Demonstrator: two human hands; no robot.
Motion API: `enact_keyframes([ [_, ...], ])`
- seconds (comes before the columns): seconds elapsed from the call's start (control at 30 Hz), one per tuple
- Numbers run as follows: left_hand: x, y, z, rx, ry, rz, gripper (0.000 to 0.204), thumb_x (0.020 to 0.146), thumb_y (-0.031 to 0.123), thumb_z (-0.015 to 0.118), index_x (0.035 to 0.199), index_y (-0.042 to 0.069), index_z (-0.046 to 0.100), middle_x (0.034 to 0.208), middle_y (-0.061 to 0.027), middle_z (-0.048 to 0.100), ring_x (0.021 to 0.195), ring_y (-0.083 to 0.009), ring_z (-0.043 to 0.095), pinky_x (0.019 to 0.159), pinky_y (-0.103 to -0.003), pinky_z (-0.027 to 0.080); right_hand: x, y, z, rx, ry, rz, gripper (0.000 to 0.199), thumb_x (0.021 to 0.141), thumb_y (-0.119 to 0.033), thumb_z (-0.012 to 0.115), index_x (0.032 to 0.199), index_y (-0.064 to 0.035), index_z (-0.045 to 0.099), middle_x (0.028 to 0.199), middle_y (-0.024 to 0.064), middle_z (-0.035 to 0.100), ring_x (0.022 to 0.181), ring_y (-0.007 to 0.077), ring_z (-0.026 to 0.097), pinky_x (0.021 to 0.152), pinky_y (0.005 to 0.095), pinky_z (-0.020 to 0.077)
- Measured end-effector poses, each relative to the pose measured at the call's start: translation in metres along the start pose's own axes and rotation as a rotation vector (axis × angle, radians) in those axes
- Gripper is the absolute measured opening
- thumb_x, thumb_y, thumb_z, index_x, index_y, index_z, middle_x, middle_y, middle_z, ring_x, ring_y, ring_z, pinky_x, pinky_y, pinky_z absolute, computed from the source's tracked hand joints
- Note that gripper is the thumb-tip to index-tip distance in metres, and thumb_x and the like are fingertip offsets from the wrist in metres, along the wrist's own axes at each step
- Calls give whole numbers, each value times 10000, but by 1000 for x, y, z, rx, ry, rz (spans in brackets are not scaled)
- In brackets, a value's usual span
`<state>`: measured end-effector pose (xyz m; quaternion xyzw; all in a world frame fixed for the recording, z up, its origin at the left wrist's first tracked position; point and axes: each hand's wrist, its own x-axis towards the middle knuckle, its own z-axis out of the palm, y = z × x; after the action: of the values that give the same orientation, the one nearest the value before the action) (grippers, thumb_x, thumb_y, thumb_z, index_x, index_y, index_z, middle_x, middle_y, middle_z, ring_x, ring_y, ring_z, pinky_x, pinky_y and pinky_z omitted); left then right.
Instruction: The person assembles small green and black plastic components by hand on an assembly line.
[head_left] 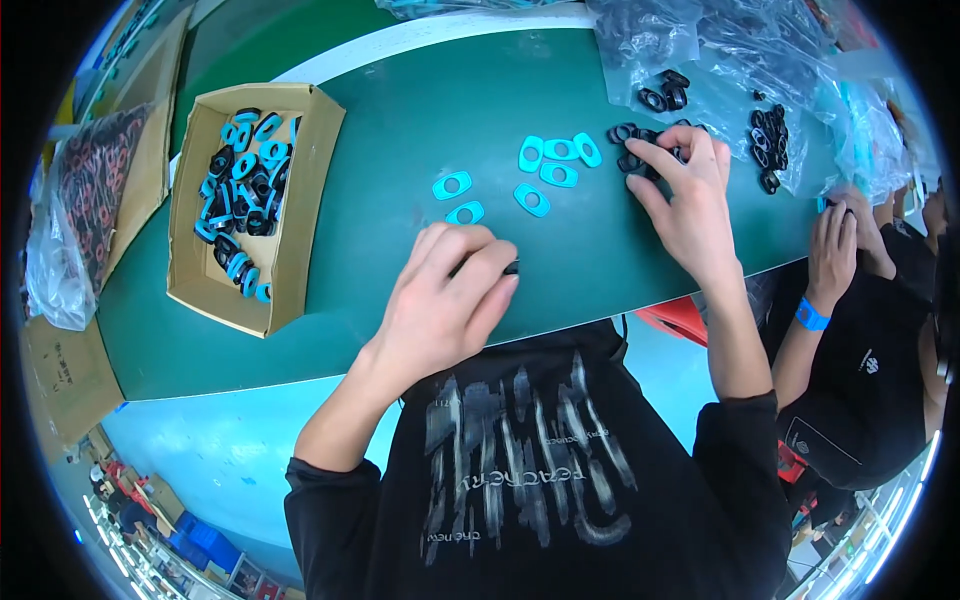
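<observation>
My left hand (446,290) is curled closed near the table's front edge. A dark edge of a small black plastic piece (512,268) shows between its fingers; the rest is hidden. My right hand (692,195) reaches over a small heap of black oval ring pieces (622,132). Its thumb and forefinger are apart at the heap's near side, and the hand covers part of the heap. Several flat turquoise oval rings (558,174) lie left of that heap. Two more, a turquoise ring (452,185) and another (466,213), lie just beyond my left hand.
A cardboard box (318,200) on the left of the green table (390,120) holds mixed black and turquoise pieces. Clear plastic bags (650,40) and more black pieces (768,140) lie at the far right. A co-worker's hand (832,245) with a blue wristband is at the right.
</observation>
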<state>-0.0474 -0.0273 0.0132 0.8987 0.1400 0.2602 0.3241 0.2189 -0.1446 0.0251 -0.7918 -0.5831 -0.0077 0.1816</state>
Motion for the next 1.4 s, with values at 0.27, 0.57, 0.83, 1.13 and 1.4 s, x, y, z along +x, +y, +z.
enact_keyframes([
  [0.27,-41,-10,-18,194,84,-88,305,770,3,790,1044,7,655,1114,-148,674,994,-342,631,868,-431,516,4,-15,-9,274,-98,-237,114,901,-47,675,986,29,673,1043,136,586,995,319,557,888,405,466],
  [0.57,-48,-13,-28,275,54,-115,331,726,43,811,1027,10,677,1071,-109,635,1026,-314,583,878,-425,459,-5,-38,8,255,-223,-296,103,912,-69,681,986,-1,664,944,140,590,904,320,580,791,417,479],
  [0.83,-19,-8,-29,237,-70,-126,298,757,55,790,1033,15,683,934,-98,583,924,-298,562,814,-417,453,-18,-36,10,283,-160,-250,172,906,-55,667,1074,-17,673,768,147,597,726,316,601,667,418,486],
  [1.13,37,-42,-21,271,37,-70,248,816,36,755,1060,18,713,945,-102,599,913,-301,566,832,-410,468,-8,-19,-12,415,-362,-293,287,866,-22,663,1153,-26,683,789,129,592,771,299,609,697,413,492],
  [1.4,32,-48,-20,237,30,-120,256,799,55,787,1046,18,731,938,-103,633,915,-289,604,797,-389,511,-9,-19,-6,358,-388,-404,301,801,-63,739,1096,-41,681,797,101,575,769,306,595,711,420,495],
])
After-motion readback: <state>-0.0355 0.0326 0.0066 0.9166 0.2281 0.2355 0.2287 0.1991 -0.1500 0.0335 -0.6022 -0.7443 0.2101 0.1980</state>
